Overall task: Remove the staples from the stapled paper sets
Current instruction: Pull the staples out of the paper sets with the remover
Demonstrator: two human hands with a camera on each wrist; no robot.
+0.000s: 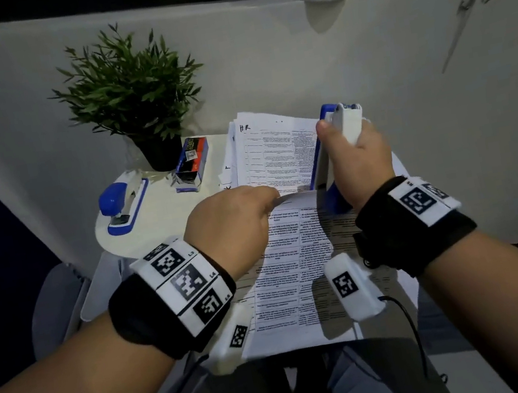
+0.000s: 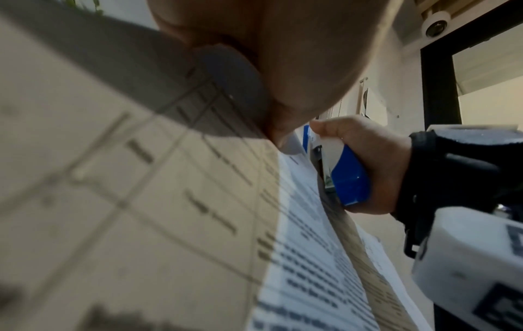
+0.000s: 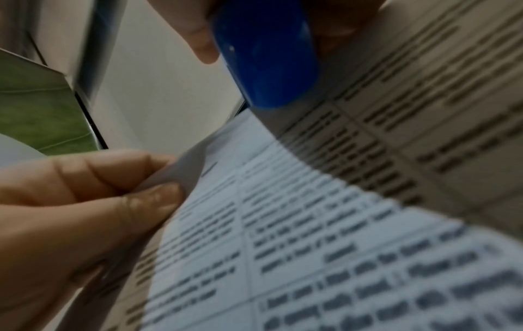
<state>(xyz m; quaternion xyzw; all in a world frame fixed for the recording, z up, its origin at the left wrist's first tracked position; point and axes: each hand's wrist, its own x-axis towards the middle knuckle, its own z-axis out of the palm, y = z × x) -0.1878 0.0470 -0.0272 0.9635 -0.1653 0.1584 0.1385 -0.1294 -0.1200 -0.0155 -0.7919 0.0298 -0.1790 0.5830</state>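
A printed paper set (image 1: 290, 259) lies across my lap, its top edge lifted. My left hand (image 1: 268, 199) pinches that top edge between thumb and fingers; the right wrist view shows this pinch on the paper set (image 3: 311, 246) by the left hand (image 3: 158, 179). My right hand (image 1: 340, 134) grips a blue and white stapler (image 1: 347, 121) held upright, its lower end at the set's top right corner. The stapler (image 2: 349, 177) in the right hand (image 2: 376, 156) also shows in the left wrist view, and as a blue stapler (image 3: 266, 58) in the right wrist view. No staple is visible.
A stack of more papers (image 1: 271, 146) lies on the small round white table (image 1: 166, 225). A second blue stapler (image 1: 121, 202), a staple box (image 1: 192, 164) and a potted plant (image 1: 130, 91) stand at its left and back. A wall runs behind.
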